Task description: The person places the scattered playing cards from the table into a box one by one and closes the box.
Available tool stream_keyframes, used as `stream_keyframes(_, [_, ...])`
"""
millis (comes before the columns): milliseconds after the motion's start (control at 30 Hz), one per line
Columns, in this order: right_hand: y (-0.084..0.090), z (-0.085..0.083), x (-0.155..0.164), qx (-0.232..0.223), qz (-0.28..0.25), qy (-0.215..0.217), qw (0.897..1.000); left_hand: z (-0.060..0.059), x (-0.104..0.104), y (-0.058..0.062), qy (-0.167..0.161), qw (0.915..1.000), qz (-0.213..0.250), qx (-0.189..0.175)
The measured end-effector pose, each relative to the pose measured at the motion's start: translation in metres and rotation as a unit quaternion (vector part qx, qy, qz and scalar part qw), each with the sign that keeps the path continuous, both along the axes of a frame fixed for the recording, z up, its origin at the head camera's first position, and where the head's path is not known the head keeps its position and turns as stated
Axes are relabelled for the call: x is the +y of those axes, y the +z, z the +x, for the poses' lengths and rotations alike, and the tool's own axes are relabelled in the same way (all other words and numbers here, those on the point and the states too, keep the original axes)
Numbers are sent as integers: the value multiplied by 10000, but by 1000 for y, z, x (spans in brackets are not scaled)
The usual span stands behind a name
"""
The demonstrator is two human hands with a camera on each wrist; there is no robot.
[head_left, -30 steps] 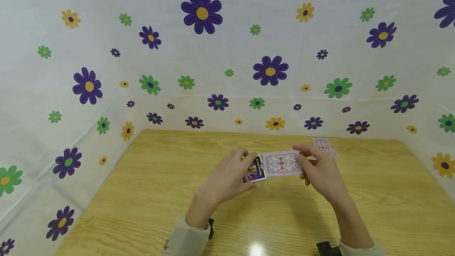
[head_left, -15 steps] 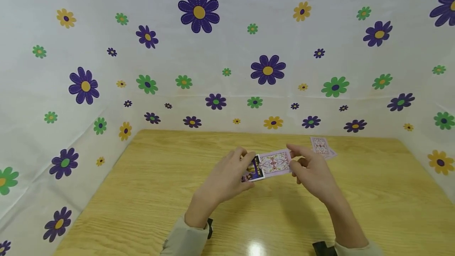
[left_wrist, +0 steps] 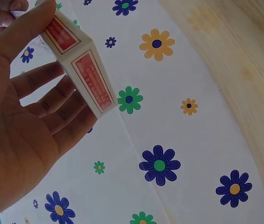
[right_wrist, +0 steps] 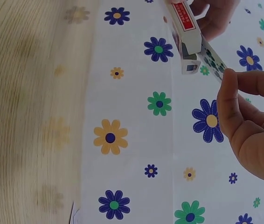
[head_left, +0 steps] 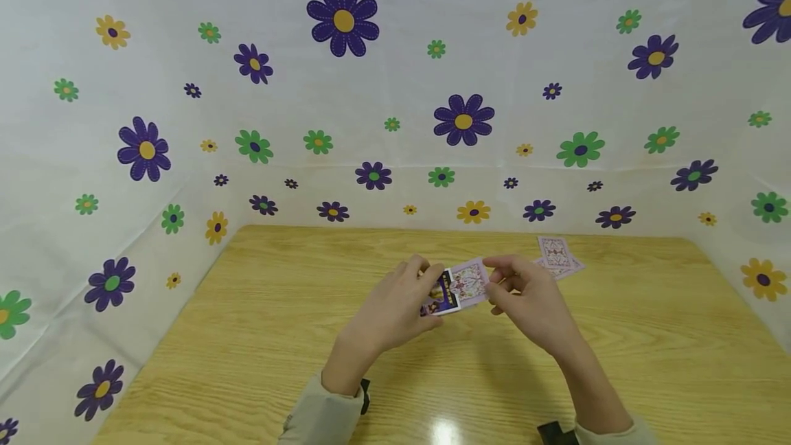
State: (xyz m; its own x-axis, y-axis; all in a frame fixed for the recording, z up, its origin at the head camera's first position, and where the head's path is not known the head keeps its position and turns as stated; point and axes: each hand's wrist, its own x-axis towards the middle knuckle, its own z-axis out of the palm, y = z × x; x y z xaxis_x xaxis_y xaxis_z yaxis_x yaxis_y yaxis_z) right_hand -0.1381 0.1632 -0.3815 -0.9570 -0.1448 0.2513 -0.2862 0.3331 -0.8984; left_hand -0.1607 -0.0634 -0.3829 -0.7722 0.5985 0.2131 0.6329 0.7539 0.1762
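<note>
My left hand (head_left: pixel 392 311) grips a small card box (head_left: pixel 440 295), dark and pictured on its face with a white edge. In the left wrist view, the box (left_wrist: pixel 87 72) shows white sides with red panels, held between thumb and fingers. A playing card (head_left: pixel 468 283) with a pink ornate back sticks out of the box's right end, its inner part hidden inside. The right hand (head_left: pixel 531 301) pinches the card's outer end between thumb and fingers. From the right wrist, the card (right_wrist: pixel 212 59) shows its printed face, and an end flap (right_wrist: pixel 190 66) of the box hangs open.
Two loose playing cards (head_left: pixel 555 253) overlap, back side up, on the wooden table (head_left: pixel 278 294) at the far right. White cloth (head_left: pixel 395 88) with printed flowers stands around the back and sides of the table.
The right hand has moved left toward the box, and the card has slid further into it, so less of the card shows. The left hand keeps its hold on the box.
</note>
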Motion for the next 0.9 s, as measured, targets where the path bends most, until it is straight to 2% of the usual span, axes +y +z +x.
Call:
stream_keyframes(300, [-2,0,-7,215,139,83,9996,-1,-1,0,-28,10000,18,-11])
stream_keyframes(900, [3,9,-17,-159,387,122,9991,0,0,-1,-48,9999,127,24])
